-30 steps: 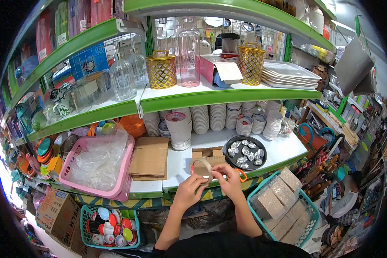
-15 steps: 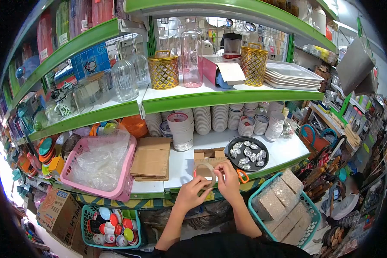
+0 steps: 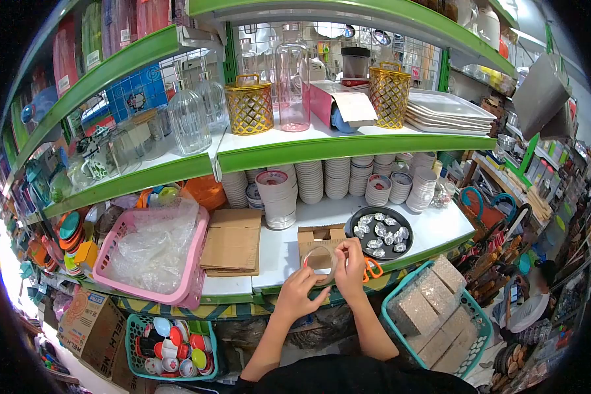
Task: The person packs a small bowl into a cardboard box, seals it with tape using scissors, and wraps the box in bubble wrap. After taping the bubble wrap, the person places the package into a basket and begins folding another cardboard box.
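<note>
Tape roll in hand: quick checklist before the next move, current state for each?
1. Tape roll steadied: ok; the left hand has its fingers on the near-left rim.
2. Right hand in place: ok; its fingertips are bunched at the roll's right edge.
3. Free tape end lifted: cannot tell; too small and partly behind fingers.
4. Scissors handy: ok, seemingly; the orange handles show just beside the right hand.
5. Clear view of the small cardboard box: not ok; roll and right hand cover part of it.
6. Hands off the black pan of silver pieces: ok.
</note>
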The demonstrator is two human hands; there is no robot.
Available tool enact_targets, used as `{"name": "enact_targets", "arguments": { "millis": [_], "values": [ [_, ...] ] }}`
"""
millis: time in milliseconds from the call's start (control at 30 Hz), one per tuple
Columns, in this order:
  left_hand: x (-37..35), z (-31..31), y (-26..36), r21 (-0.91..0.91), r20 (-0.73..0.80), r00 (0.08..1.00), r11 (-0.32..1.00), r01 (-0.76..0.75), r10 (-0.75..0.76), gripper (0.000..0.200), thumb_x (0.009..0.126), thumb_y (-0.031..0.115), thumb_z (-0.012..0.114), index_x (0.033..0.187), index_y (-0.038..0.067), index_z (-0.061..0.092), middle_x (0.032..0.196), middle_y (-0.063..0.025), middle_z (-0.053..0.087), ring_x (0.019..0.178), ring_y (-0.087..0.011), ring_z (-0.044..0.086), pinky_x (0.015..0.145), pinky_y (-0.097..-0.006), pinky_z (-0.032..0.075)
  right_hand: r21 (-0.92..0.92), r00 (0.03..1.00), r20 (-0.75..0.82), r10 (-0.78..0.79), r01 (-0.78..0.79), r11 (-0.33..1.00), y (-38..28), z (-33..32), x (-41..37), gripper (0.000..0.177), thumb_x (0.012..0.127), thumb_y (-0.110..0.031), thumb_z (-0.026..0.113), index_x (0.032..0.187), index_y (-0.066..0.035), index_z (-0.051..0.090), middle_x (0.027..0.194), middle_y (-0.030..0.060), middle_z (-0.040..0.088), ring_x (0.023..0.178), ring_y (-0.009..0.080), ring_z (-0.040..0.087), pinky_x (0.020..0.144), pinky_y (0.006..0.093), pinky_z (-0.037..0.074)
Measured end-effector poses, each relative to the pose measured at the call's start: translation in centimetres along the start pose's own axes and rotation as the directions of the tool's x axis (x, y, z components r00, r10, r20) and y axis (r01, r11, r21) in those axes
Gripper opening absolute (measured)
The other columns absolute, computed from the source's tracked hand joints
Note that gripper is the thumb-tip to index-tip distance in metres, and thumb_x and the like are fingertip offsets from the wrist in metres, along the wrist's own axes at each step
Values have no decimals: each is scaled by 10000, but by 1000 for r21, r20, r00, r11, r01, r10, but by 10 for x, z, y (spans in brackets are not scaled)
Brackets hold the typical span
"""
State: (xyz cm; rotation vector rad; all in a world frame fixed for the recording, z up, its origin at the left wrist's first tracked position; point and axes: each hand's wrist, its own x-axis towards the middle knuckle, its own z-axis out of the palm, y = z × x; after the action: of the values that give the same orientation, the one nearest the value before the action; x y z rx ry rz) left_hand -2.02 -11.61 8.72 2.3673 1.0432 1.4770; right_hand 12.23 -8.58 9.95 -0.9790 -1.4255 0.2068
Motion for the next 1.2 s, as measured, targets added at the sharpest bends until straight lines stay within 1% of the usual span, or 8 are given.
{"name": "enact_targets", "arguments": {
  "millis": [200, 267, 500, 567, 767, 967, 1067, 1200],
  "values": [
    [-3, 0, -12, 25, 1, 999, 998, -51, 51, 210, 702, 130, 749, 857, 39, 641, 769, -76, 564, 727, -255, 584, 709, -367, 487, 30, 1000, 16, 4, -4, 1000, 9, 9, 6, 57, 847, 25, 532, 876, 19, 483, 833, 148, 502, 708, 298, 536, 634, 350, 438],
    [-7, 3, -12, -114, 46, 995, 989, 94, -89, 191, 711, 90, 745, 862, 29, 645, 759, -83, 578, 705, -236, 593, 710, -334, 499, -2, 999, 29, 34, -34, 999, 17, 11, 11, 72, 847, 19, 542, 882, 12, 480, 834, 139, 500, 701, 290, 541, 628, 343, 443],
    [-17, 25, -13, -299, -99, 957, 925, 234, -274, 220, 730, 42, 758, 912, -15, 648, 778, -78, 595, 704, -140, 611, 650, -252, 483, 72, 986, 155, 65, -77, 994, 37, 28, 33, 86, 836, -13, 573, 867, -8, 493, 839, 121, 528, 759, 292, 556, 680, 348, 443],
    [-21, 35, -18, -503, -130, 901, 810, 300, -415, 215, 771, 37, 742, 945, -39, 640, 818, -62, 613, 742, -106, 604, 658, -238, 478, -80, 967, 188, -170, 187, 979, 48, 35, 38, 111, 818, -46, 599, 874, -21, 506, 880, 117, 562, 816, 303, 547, 734, 373, 431],
    [-15, 32, -10, -758, -5, 738, 484, 437, -674, 262, 815, -2, 706, 1052, -40, 600, 853, -12, 595, 795, -70, 561, 729, -209, 478, -84, 948, 297, -118, 149, 985, 54, 53, 42, 117, 849, -126, 581, 897, -38, 522, 935, 104, 580, 949, 321, 516, 908, 454, 356],
    [-24, 50, -25, -795, -40, 778, 492, 356, -627, 370, 822, -15, 689, 1162, -43, 547, 940, -25, 598, 864, -81, 568, 792, -212, 478, -103, 917, 277, -287, 325, 940, 79, 67, 42, 107, 878, -113, 543, 944, -40, 500, 954, 95, 579, 925, 312, 531, 1028, 509, 294],
    [-25, 49, -27, -794, -24, 777, 485, 368, -629, 381, 824, -22, 682, 1176, -46, 539, 965, -24, 591, 894, -82, 562, 810, -213, 478, -86, 908, 276, -315, 349, 933, 82, 69, 41, 97, 882, -103, 536, 942, -39, 493, 964, 106, 583, 920, 316, 540, 974, 478, 342],
    [-25, 52, -30, -821, -33, 773, 459, 340, -633, 360, 828, -17, 681, 1161, -41, 546, 954, -20, 589, 902, -78, 559, 811, -211, 475, 4, 937, 299, -179, 187, 982, 84, 70, 39, 99, 881, -92, 536, 936, -30, 482, 969, 127, 582, 912, 329, 541, 859, 429, 389]
  ]
}}
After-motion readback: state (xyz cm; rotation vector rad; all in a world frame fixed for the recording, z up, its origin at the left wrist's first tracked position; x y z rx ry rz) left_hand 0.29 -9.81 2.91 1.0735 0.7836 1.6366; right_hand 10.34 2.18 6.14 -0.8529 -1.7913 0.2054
